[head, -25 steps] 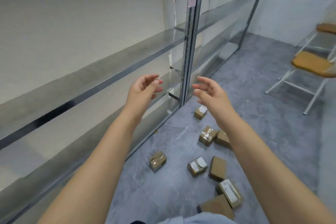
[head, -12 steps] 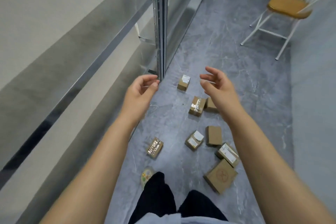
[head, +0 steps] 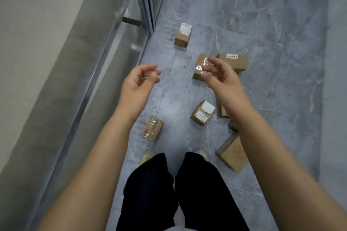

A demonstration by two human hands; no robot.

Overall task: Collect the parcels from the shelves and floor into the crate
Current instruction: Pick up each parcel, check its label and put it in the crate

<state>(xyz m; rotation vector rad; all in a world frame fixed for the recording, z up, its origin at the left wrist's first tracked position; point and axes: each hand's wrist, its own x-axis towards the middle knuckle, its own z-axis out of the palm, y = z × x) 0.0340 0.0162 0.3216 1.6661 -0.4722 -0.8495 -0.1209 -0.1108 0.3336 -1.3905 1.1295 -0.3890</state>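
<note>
Both hands hover over the grey floor (head: 262,24), holding nothing: left hand (head: 136,85) and right hand (head: 223,78) loosely curled. Parcels (head: 202,112) lie scattered below beside the shelves (head: 120,47).

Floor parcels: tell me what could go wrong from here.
1. The taped parcel lies just ahead of the left shoe; a step forward may kick or crush it.
2. The left hand and right hand hold nothing and no crate is in view, so an armful carried off could spill.
3. The half-hidden parcel behind the right forearm might be overlooked.
</note>
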